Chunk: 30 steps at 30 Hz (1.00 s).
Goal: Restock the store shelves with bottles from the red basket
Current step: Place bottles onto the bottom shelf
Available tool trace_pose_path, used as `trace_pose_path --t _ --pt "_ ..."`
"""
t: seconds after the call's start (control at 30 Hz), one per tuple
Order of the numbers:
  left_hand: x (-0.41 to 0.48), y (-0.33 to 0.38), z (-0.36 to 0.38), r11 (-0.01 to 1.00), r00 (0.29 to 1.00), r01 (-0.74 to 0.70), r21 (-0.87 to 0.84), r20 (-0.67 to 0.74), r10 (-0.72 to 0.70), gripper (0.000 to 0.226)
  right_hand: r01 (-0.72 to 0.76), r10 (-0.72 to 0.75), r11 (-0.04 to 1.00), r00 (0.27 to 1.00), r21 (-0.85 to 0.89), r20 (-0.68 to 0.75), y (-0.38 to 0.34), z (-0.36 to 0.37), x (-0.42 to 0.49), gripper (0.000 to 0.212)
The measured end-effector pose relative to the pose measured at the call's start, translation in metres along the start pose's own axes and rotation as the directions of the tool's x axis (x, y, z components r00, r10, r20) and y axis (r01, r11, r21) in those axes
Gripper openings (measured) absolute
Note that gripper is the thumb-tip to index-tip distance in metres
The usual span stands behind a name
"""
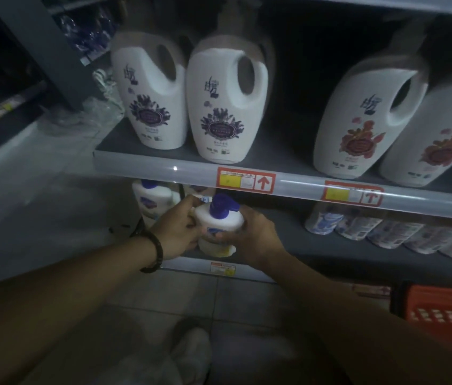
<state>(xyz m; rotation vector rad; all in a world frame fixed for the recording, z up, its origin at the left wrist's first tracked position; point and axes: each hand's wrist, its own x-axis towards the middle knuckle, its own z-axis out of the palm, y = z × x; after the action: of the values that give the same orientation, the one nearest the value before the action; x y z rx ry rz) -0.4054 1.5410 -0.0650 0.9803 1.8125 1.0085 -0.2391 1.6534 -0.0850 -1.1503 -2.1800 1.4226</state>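
Note:
A white pump bottle [217, 223] with a blue pump top sits at the front edge of the lower shelf [330, 259]. My left hand [180, 226] grips its left side and my right hand [252, 232] grips its right side. A second white bottle with a blue cap [152, 198] stands on the same shelf just to the left and behind. The red basket [441, 312] rests on the floor at the lower right; its contents are hidden.
Large white handled jugs stand on the upper shelf [163, 162]: two with purple labels [219, 107], two with red labels [358, 120]. Packaged goods [386, 226] lie along the lower shelf to the right. My shoe [191, 354] is on the tiled floor below.

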Motion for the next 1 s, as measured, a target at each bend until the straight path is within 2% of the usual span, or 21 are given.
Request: trace_pose_path --t 0.2,0.5,0.63,0.77,1.0 --pt "0.019 -0.020 -0.007 0.998 0.999 -0.007 -0.066 -0.045 0.004 0.045 0.008 -0.008 1.000 0.999 -0.009 0.035 0.001 0.018 0.024 0.059" --pt "0.040 -0.050 -0.012 0.998 0.981 0.045 -0.049 -0.186 -0.053 0.043 -0.006 0.005 1.000 0.998 0.014 0.060 0.000 0.036 0.056 0.068" --pt "0.049 -0.062 -0.013 0.994 0.982 0.070 -0.087 -0.169 -0.084 0.027 -0.026 0.024 1.000 0.997 0.015 0.074 0.002 0.043 0.070 0.067" --pt "0.054 -0.067 -0.013 0.993 0.982 0.061 -0.104 -0.171 -0.078 0.037 -0.028 0.029 1.000 0.997 -0.006 0.071 0.001 0.047 0.082 0.064" --pt "0.046 -0.050 -0.003 0.995 0.968 0.057 -0.076 -0.240 -0.074 0.031 -0.072 0.070 0.997 0.995 0.020 0.068 -0.001 0.050 0.091 0.057"
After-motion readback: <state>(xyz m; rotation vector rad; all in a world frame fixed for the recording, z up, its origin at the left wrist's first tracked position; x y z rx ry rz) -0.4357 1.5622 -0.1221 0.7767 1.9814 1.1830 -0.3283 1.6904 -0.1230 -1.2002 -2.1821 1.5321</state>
